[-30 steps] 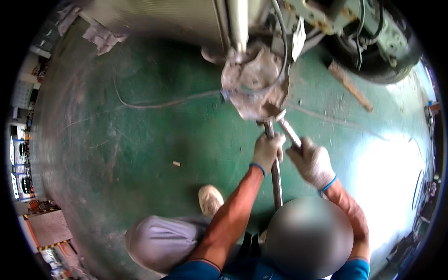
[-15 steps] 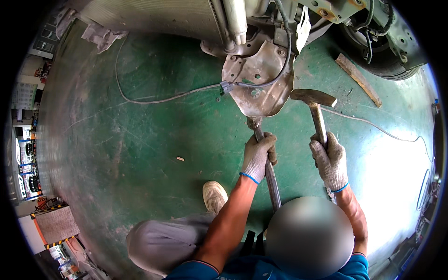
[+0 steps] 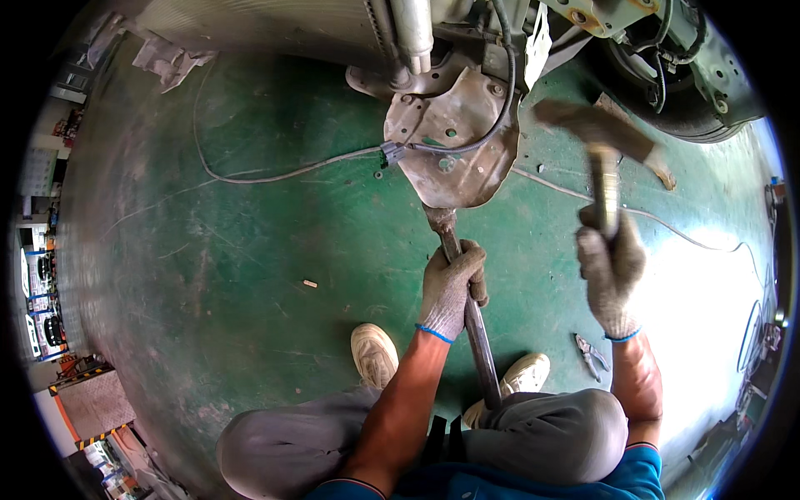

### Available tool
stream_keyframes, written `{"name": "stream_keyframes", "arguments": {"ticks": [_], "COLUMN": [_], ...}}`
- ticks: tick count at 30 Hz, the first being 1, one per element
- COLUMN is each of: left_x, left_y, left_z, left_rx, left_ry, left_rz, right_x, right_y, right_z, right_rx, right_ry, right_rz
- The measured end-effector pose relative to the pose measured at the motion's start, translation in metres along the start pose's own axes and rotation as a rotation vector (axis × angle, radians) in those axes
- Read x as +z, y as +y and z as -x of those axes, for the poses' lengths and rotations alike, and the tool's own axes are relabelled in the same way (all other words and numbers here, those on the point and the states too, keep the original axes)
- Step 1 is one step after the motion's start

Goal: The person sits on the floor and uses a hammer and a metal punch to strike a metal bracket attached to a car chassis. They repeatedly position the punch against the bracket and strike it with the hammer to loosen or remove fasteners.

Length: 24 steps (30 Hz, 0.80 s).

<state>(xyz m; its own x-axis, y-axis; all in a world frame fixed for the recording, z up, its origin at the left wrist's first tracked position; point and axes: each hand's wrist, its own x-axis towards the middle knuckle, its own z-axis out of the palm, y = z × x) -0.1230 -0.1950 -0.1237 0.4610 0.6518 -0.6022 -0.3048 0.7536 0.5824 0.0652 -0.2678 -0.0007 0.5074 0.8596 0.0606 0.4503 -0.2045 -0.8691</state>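
My left hand point(image 3: 452, 287), in a grey-white knit glove, is closed round a long metal bar point(image 3: 478, 342). The bar's widened far end meets the lower edge of a dented metal plate point(image 3: 450, 171) under the vehicle. Its near end reaches down between my knees. A gloved right hand point(image 3: 612, 271) grips the wooden handle of a hammer point(image 3: 607, 179), raised to the right of the plate. Motion smears the hammer head. A dark cable with a connector point(image 3: 392, 153) hangs across the plate.
Pliers point(image 3: 592, 357) lie on the green floor right of my shoe. A wooden strip point(image 3: 612, 108), partly behind the hammer, lies near the tyre point(image 3: 683, 117). A thin grey cable point(image 3: 283, 173) runs over the floor, and a small pale piece point(image 3: 310, 283) lies left of my hands.
My right hand has lifted the hammer up and to the right, away from the bar. The left hand keeps its grip on the bar. The pliers now show in full.
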Motion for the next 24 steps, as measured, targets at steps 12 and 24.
{"name": "stream_keyframes", "arguments": {"ticks": [12,24], "left_x": [-0.025,0.026], "left_y": [-0.030,0.006], "left_z": [-0.011,-0.036], "left_rx": [-0.014,-0.062], "left_ry": [0.124,-0.188], "left_rz": [0.012,-0.055], "right_x": [0.015,0.006], "right_y": [0.040,0.001], "right_z": [0.006,-0.009], "right_rx": [0.015,0.009], "right_ry": [-0.105,-0.101], "right_rz": [0.231,0.296]}}
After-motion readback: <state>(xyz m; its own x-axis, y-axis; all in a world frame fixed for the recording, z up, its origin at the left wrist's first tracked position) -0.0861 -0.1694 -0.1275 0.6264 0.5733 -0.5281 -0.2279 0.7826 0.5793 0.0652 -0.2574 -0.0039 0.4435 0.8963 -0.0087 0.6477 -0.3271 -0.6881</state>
